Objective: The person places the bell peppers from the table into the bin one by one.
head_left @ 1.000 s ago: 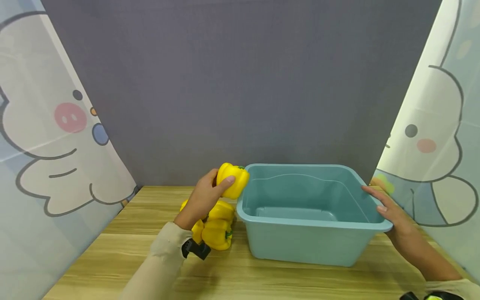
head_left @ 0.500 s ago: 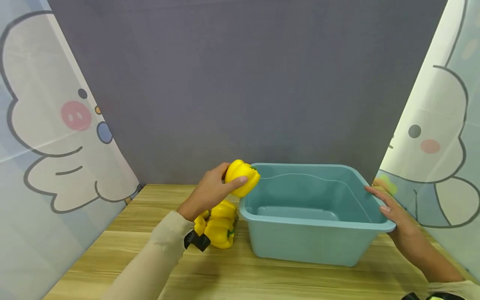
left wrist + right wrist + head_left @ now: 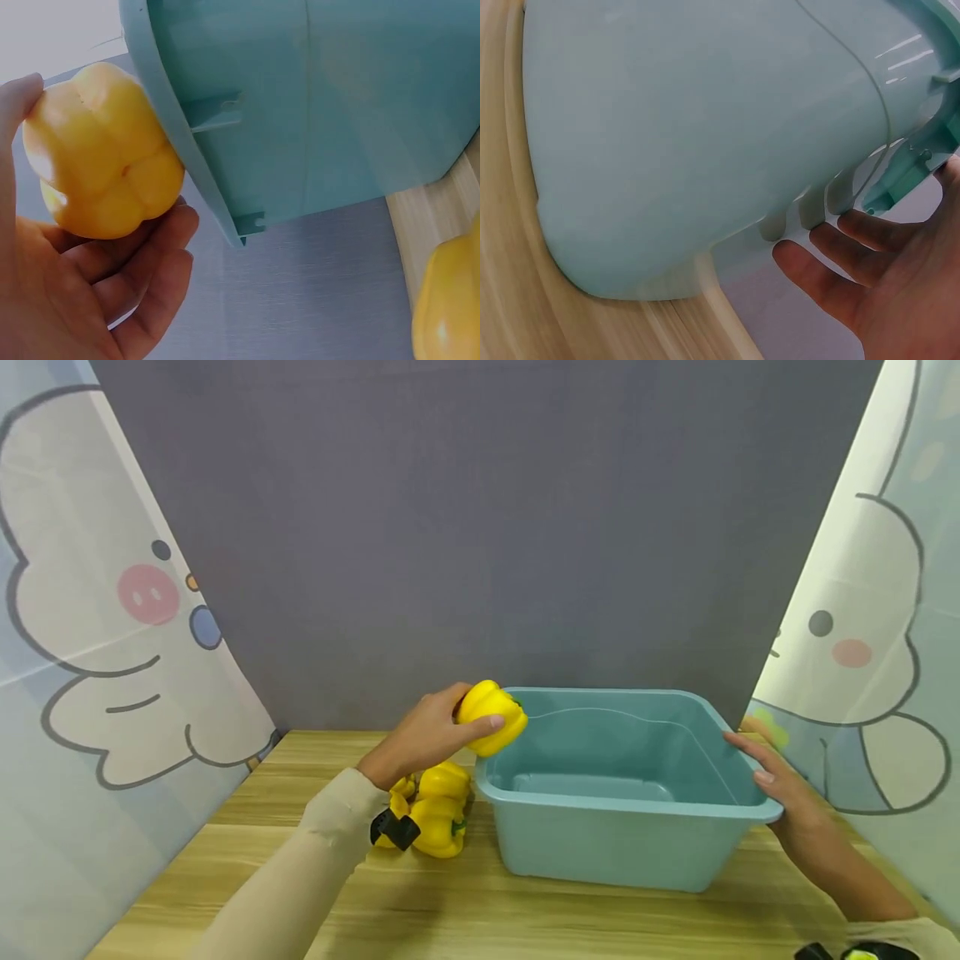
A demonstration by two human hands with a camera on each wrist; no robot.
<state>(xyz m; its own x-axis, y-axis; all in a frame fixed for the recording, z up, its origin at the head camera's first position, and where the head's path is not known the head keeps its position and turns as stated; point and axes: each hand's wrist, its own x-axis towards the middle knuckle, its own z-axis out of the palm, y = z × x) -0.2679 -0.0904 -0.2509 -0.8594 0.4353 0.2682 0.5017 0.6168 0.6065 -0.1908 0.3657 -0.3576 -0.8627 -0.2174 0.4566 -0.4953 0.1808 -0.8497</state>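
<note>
Pepper (image 3: 491,720) in L grip (image 3: 427,732), nr tub's (image 3: 622,847) L edge (image 3: 483,785), R grip (image 3: 791,797) spread on R edge (image 3: 767,812), room btwn

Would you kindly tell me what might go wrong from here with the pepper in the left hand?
The held pepper might catch on the rim of the tub, since it is right at the left edge. If the left hand slips, it could fall outside, towards the peppers beside the tub. The right hand, at the opposite rim, might nudge the tub.
</note>
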